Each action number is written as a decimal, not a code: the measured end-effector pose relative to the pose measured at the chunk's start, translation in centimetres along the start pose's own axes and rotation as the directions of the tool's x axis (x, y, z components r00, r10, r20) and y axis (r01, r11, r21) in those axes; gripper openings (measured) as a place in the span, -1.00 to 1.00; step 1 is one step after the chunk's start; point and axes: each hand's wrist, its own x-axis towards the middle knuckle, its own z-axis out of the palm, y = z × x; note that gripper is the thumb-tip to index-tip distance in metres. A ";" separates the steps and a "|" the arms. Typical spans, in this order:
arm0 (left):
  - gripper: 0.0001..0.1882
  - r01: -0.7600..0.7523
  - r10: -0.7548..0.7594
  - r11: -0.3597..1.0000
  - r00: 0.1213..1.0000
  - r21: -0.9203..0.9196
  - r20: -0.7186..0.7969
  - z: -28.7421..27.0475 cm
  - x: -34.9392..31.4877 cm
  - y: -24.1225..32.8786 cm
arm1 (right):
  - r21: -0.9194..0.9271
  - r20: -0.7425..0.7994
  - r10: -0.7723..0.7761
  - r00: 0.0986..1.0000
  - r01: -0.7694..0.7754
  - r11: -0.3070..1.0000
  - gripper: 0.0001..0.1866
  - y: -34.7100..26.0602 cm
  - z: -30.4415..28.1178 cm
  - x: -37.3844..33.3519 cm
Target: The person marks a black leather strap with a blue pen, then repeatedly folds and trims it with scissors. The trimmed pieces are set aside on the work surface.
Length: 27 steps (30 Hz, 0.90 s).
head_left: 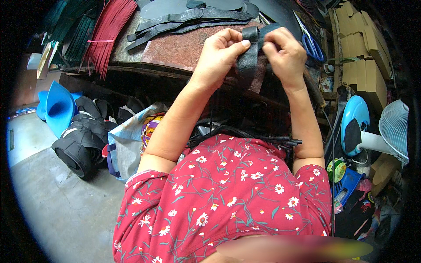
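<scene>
Black leather, a short strap, is pinched from both sides: the left hand presses its thumb onto the strap's upper end against curled fingers, and the right hand closes thumb and fingers on the same end from the other side. Each grip is pressed together on the strap, none spread. Held this way, just above the bench, the upper end is bent over between the two thumbs while the loose tail hangs down in front of the bench edge, seemingly so the fold stays tight and the rest keeps out of the way.

Farther back on the reddish stone bench top lie more black leather strips, flat and within reach. Blue-handled scissors rest just right of the right hand. A bundle of red strips hangs over the bench's left end. Cardboard boxes are stacked to the right, a white fan stands below them, and black rolled pieces sit on the floor at left.
</scene>
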 end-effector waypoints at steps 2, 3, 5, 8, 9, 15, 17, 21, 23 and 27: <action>-0.85 -0.036 0.034 0.995 0.999 -0.088 -0.027 0.0 0.0 -0.1 | 0.045 0.034 0.222 0.974 -0.223 0.974 -0.90 0.2 -0.9 0.0; -0.85 -0.056 0.050 0.990 0.998 -0.133 -0.046 0.1 0.0 0.0 | 0.157 0.101 0.388 0.916 -0.399 0.903 -0.90 0.1 -1.2 -0.1; -0.85 -0.050 0.045 0.994 0.998 -0.101 -0.049 0.1 0.0 0.1 | 0.363 0.430 0.347 0.834 -0.511 0.779 -0.82 -0.5 -1.9 -0.6; -0.80 -0.037 0.030 0.992 0.998 -0.124 -0.056 0.5 -0.2 0.6 | 0.323 0.635 0.173 0.753 -0.462 0.826 -0.81 -1.7 -1.9 -1.3; -0.78 -0.009 0.005 0.985 1.000 -0.173 -0.025 0.6 -0.2 0.8 | 0.404 0.579 0.216 0.786 -0.507 0.761 -0.82 -1.7 -1.8 -1.0; -0.73 -0.016 0.002 0.979 0.998 0.204 0.069 0.7 -1.2 1.8 | 0.592 0.479 0.302 0.824 -0.557 0.582 -0.82 -0.4 -1.7 0.8; -0.80 -0.015 0.006 0.990 0.998 0.140 0.066 0.6 -1.1 1.9 | 0.631 0.447 0.310 0.839 -0.542 0.556 -0.85 -0.3 -1.6 1.0; -0.87 0.085 -0.078 0.991 0.995 -0.101 0.066 0.6 -0.4 1.6 | 0.684 0.434 0.305 0.848 -0.530 0.501 -0.85 -0.8 -1.9 0.5; -0.87 0.159 -0.151 0.947 0.987 -0.278 0.051 0.8 -0.3 1.3 | 0.602 0.459 0.274 0.845 -0.523 0.603 -0.72 -1.0 -2.2 -0.3; -0.88 0.129 -0.125 0.974 0.992 -0.185 0.031 1.1 -0.4 1.1 | 0.603 0.363 0.190 0.912 -0.385 0.698 -0.77 -1.1 -1.7 -1.3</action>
